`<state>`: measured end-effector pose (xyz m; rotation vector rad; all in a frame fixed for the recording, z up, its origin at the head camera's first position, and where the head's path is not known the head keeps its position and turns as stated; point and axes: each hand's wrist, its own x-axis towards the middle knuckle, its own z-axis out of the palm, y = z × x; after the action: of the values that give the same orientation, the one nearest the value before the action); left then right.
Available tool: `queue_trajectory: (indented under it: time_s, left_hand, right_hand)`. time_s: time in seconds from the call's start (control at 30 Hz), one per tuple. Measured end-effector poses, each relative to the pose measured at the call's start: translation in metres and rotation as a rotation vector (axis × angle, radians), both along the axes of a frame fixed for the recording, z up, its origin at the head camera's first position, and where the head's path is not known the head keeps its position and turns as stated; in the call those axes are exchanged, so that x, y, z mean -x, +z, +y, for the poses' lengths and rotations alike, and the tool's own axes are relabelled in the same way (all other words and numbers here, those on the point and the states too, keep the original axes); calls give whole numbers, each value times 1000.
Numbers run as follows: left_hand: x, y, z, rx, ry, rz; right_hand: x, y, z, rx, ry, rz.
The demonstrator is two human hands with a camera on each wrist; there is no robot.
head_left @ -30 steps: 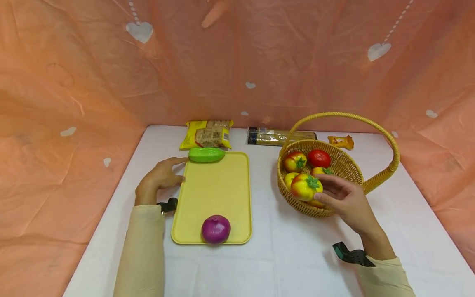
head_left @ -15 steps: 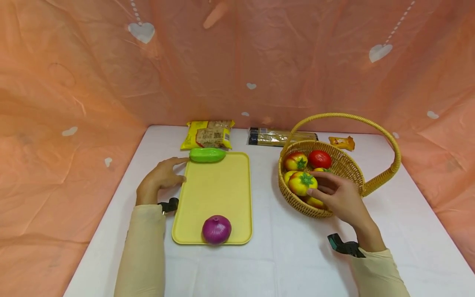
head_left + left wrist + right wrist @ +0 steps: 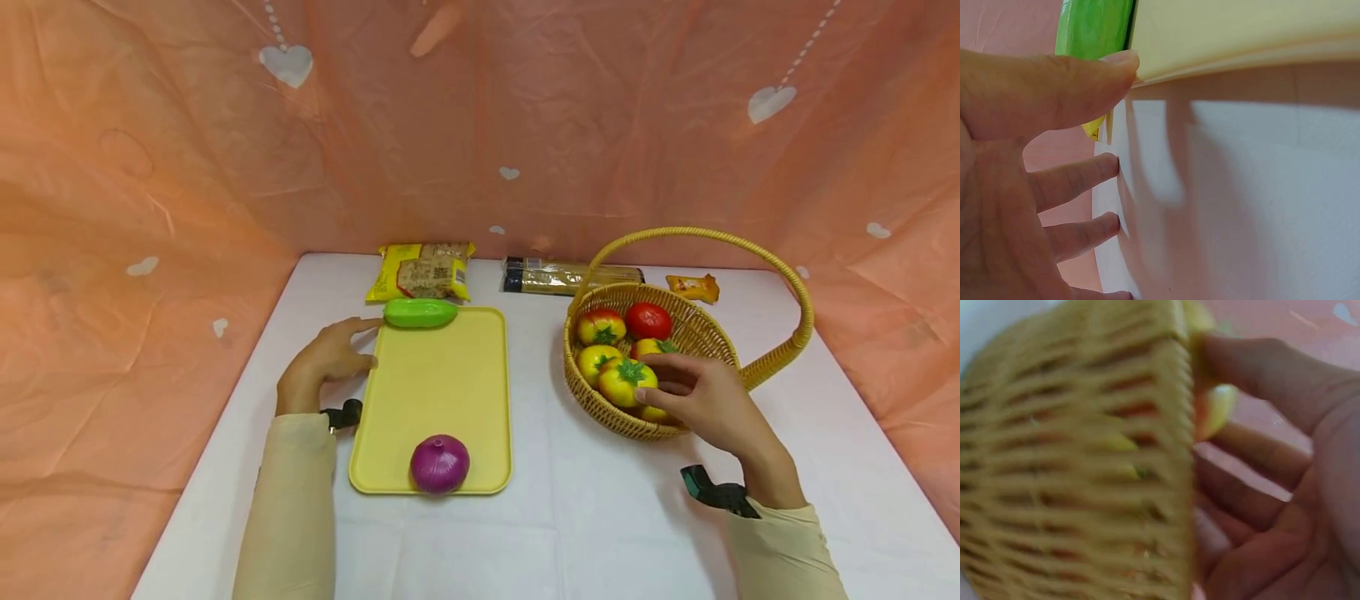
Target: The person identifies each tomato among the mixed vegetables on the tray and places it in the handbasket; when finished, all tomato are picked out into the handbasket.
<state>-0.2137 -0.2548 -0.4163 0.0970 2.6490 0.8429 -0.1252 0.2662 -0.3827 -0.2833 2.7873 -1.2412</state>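
Note:
My right hand (image 3: 712, 404) pinches a yellow-and-red toy tomato (image 3: 621, 385) with a green leafy top, thumb and fingers at its right side. The tomato sits among the others at the near side of the wicker basket (image 3: 600, 408). In the right wrist view the basket wall (image 3: 1079, 462) hides most of the contents. My left hand (image 3: 326, 362) lies at the left edge of the yellow tray (image 3: 442, 383). Its thumb (image 3: 1079, 94) touches the tray rim in the left wrist view, with the other fingers spread below. A green cucumber-like vegetable (image 3: 420, 313) lies across the tray's far left corner.
A purple onion (image 3: 439, 464) sits on the tray's near edge. Behind the tray lies a yellow food bag (image 3: 420, 271). A pack of dry noodles (image 3: 562, 276) and a small orange packet (image 3: 693, 287) lie at the back. The basket's tall handle (image 3: 693, 233) arches above it.
My right hand has shifted the tomato left and forward, then back to the right, and it now sits lower among the others. My left hand stays in place.

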Motion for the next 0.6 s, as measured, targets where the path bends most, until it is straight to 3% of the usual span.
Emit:
queue_trajectory:
  time_s: [0.17, 0.3, 0.4, 0.6]
  left_hand:
    - [1, 1, 0, -2, 4, -7]
    - [1, 2, -2, 3, -17, 24]
    - [0, 2, -2, 2, -27, 42]
    - [0, 1, 1, -8, 2, -7]
  right_hand:
    - [2, -1, 1, -60, -10, 10]
    - [10, -7, -9, -75, -13, 31]
    - [16, -12, -15, -145, 11, 61]
    - [21, -17, -19, -238, 28, 89]
